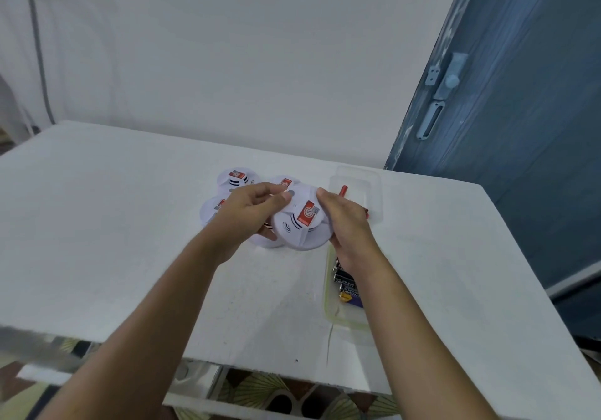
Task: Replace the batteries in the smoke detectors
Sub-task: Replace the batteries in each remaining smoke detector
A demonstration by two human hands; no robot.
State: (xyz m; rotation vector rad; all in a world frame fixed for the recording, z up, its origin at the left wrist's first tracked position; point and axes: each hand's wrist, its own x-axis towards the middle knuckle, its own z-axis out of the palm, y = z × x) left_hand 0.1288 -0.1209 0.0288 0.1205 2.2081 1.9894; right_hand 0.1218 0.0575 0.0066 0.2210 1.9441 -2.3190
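Just right of the held smoke detector [302, 224] and nearer: clear tray [347, 318] with dark batteries [345, 284] side by side, partly covered by the right forearm. Right of it and beyond: second clear tray [374, 185] with a red stick-like piece [343, 190].

Round, white, red-labelled, tilted above the surface [97, 224]. Gripped at its left edge by the left hand [250, 211] and at its right edge by the right hand [344, 221].

Behind and left of it: more detectors [237, 177], partly hidden.

White round smoke detector [300, 224], red label up, tilted — other detectors [237, 177] clustered behind it; dark batteries [346, 284] lie near its right
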